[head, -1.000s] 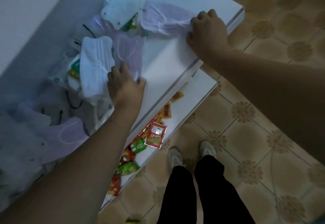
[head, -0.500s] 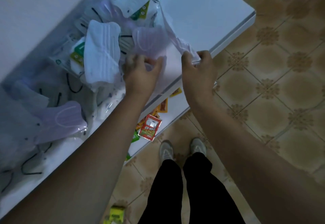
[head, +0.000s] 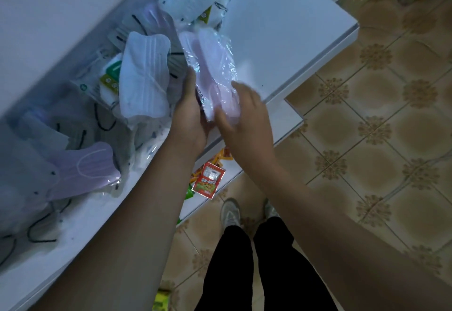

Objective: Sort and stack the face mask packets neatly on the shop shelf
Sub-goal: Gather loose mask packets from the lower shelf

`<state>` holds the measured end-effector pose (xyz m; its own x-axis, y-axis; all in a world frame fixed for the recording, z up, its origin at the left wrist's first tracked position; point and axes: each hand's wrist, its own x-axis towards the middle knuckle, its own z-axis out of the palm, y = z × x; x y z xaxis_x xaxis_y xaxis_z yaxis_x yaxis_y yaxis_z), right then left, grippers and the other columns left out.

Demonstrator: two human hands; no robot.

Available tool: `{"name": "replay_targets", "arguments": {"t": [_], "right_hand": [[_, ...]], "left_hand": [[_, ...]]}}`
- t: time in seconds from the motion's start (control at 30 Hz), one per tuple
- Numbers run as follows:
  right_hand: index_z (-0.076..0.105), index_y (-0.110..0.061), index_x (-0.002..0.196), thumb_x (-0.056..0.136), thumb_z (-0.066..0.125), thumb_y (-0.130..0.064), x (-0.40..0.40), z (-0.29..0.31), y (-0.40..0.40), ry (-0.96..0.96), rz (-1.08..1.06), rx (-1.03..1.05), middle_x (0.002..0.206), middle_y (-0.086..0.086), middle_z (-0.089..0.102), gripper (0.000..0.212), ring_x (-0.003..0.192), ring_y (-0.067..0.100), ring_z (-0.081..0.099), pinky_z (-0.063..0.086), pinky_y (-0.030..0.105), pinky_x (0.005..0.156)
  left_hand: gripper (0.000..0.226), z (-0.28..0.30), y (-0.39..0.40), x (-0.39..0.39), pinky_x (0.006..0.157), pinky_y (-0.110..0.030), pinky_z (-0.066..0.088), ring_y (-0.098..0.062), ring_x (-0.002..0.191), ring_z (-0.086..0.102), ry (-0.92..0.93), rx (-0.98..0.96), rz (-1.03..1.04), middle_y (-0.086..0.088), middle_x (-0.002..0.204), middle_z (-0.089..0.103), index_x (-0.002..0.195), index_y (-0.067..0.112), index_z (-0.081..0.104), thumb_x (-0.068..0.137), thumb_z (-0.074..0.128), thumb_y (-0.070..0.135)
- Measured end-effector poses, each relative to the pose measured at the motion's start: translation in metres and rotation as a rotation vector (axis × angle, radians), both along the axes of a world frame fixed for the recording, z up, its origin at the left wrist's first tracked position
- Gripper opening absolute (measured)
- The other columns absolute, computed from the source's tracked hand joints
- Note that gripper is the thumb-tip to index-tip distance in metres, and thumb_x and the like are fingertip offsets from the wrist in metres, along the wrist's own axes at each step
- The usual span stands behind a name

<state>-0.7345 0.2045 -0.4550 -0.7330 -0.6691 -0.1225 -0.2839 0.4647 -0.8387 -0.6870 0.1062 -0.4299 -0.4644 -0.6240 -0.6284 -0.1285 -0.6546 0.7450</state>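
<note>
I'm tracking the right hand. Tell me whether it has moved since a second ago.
Yes. The right hand has come off the far part of the white shelf toward the person and leftward, meeting the left hand at the pink mask packet.

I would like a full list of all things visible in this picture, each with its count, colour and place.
pink mask packet: one, pale pink in clear wrap, held between both hands above the top shelf
white mask packets: at least two, white, on the top shelf left of the hands and at its far end
purple mask packet: one, lilac, near left of the top shelf
other mask packets: count unclear, clear wrap with green labels, piled on the top shelf
top shelf: one, white
lower shelf: one, white, below
snack sachets: several, red, orange, green, on the lower shelf
floor: beige patterned tiles
left hand: grip on the pink mask packet
right hand: blurred, on the same packet
</note>
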Motion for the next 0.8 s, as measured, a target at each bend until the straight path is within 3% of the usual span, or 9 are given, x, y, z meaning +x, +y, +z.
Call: {"name": "replay_targets", "arguments": {"t": [0.07,0.13,0.27,0.33,0.43,0.53,0.6,0.67,0.8], "right_hand": [[0.052,-0.022,0.141,0.094,0.025,-0.061,0.001,0.001,0.001,0.021,0.153,-0.009,0.145,0.000,0.052,0.067,0.134,0.017,0.041,0.033,0.038,0.112],[0.062,-0.017,0.131,0.095,0.021,-0.056,-0.005,0.006,0.003,-0.090,0.116,-0.145,0.136,0.002,0.061,0.068,0.128,0.013,0.048,0.033,0.037,0.111],[0.043,-0.019,0.145,0.096,0.053,-0.052,-0.039,0.020,-0.004,-0.564,-0.188,-0.201,0.139,-0.001,0.055,0.059,0.119,0.012,0.055,0.048,0.035,0.099],[0.052,-0.014,0.137,0.091,0.066,-0.039,-0.062,0.017,-0.008,-0.701,-0.172,-0.148,0.127,0.003,0.064,0.055,0.108,0.017,0.063,0.053,0.037,0.090],[0.067,0.000,0.090,0.076,0.064,-0.016,-0.088,0.008,-0.019,-0.604,-0.145,-0.162,0.074,0.006,0.062,0.022,0.066,0.017,0.058,0.045,0.029,0.062],[0.066,-0.007,0.086,0.075,0.058,-0.012,-0.108,0.001,-0.034,-0.438,-0.239,-0.121,0.071,0.003,0.065,0.015,0.066,0.021,0.060,0.047,0.032,0.062],[0.065,-0.011,0.099,0.081,0.055,-0.016,-0.115,-0.003,-0.041,-0.335,-0.234,-0.098,0.085,0.003,0.068,0.022,0.081,0.024,0.065,0.052,0.035,0.071],[0.062,-0.010,0.102,0.087,0.053,-0.016,-0.116,-0.010,-0.043,-0.241,-0.210,-0.062,0.082,-0.002,0.062,0.018,0.081,0.022,0.059,0.045,0.030,0.067],[0.059,-0.009,0.098,0.089,0.051,-0.014,-0.110,-0.025,-0.039,-0.166,-0.204,-0.083,0.074,-0.005,0.054,0.013,0.074,0.020,0.053,0.040,0.030,0.063]], "left_hand": [[0.038,0.003,0.004,-0.001,0.090,-0.042,0.057,-0.029,0.108,0.069,-0.045,-0.102,-0.064,-0.013,0.121,0.070,0.121,0.015,0.065,0.097,0.060,0.044],[0.009,0.002,0.002,-0.001,0.083,-0.043,0.059,-0.030,0.097,0.071,-0.135,-0.293,0.025,-0.012,0.106,0.072,0.100,0.018,0.067,0.096,0.062,0.012],[0.022,0.006,-0.005,0.001,0.093,-0.043,0.057,-0.026,0.104,0.072,-0.085,-0.319,-0.121,-0.011,0.113,0.074,0.115,0.015,0.068,0.096,0.062,0.007],[0.018,0.008,-0.007,-0.001,0.091,-0.040,0.057,-0.025,0.103,0.072,-0.086,-0.292,-0.265,-0.011,0.112,0.074,0.114,0.012,0.069,0.096,0.064,0.015],[0.038,0.004,-0.021,-0.012,0.080,-0.034,0.056,-0.024,0.085,0.069,-0.181,-0.295,-0.267,-0.011,0.100,0.070,0.102,0.010,0.067,0.091,0.068,0.046],[0.020,-0.005,-0.061,-0.020,0.063,-0.032,0.058,-0.018,0.067,0.067,-0.408,-0.668,-0.076,-0.011,0.086,0.069,0.101,0.007,0.067,0.100,0.056,0.024],[0.021,-0.011,-0.093,-0.022,0.078,-0.035,0.056,-0.024,0.086,0.068,-0.644,-0.977,-0.048,-0.011,0.101,0.070,0.110,0.009,0.065,0.097,0.049,0.015],[0.031,-0.018,-0.117,-0.028,0.091,-0.033,0.045,-0.029,0.109,0.060,-0.830,-1.145,-0.082,-0.015,0.121,0.063,0.121,0.007,0.061,0.096,0.044,0.013],[0.061,-0.024,-0.139,-0.050,0.109,-0.040,0.031,-0.039,0.135,0.035,-1.062,-1.193,-0.306,-0.020,0.147,0.039,0.141,0.006,0.043,0.092,0.055,0.040]]}}
